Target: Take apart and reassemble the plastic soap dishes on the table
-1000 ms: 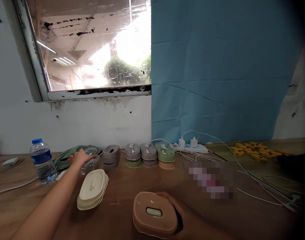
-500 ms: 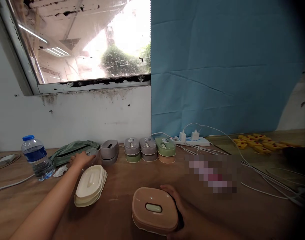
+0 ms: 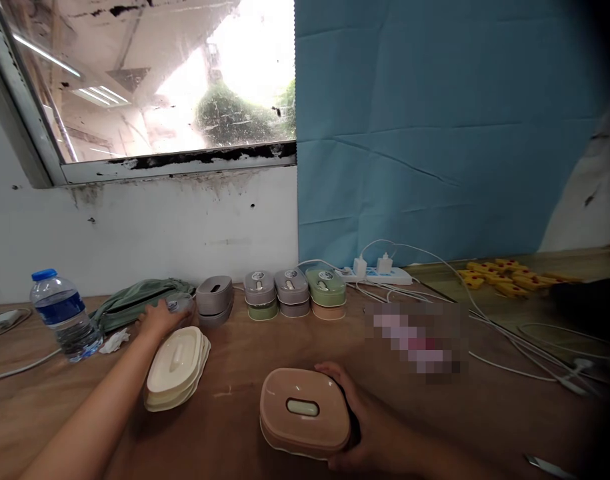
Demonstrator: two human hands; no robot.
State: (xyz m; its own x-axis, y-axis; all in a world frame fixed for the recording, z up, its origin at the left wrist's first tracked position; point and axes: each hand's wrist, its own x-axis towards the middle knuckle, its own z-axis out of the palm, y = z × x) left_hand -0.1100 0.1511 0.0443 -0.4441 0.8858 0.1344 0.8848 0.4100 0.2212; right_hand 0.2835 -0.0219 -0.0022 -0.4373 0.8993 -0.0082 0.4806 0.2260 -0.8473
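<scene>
A brown oval box (image 3: 305, 433) with a pale green inset in its lid lies in front of me. My right hand (image 3: 352, 420) is wrapped around its right side, thumb and fingers on opposite edges. My left hand (image 3: 158, 320) reaches far forward, its fingers on a clear plastic piece (image 3: 181, 305) beside the green bag (image 3: 129, 308); part of their grip is hidden. Under my left wrist, a stack of cream oval lids (image 3: 175, 367) rests on the table. A grey-mauve oval box (image 3: 215, 300) with a dark slot stands just right of the clear piece.
Several two-tone boxes, among them a green-topped one (image 3: 327, 290), line the back. A water bottle (image 3: 65, 317) and crumpled tissue (image 3: 115, 341) stand left. Behind, a power strip (image 3: 397, 275) trails white cables. Yellow pieces (image 3: 509, 277) lie far right; a blurred patch (image 3: 415, 340) lies nearer.
The whole view has shifted slightly, and a metallic strip now shows at the lower right. Both hands stay where they were, the right still around the brown box.
</scene>
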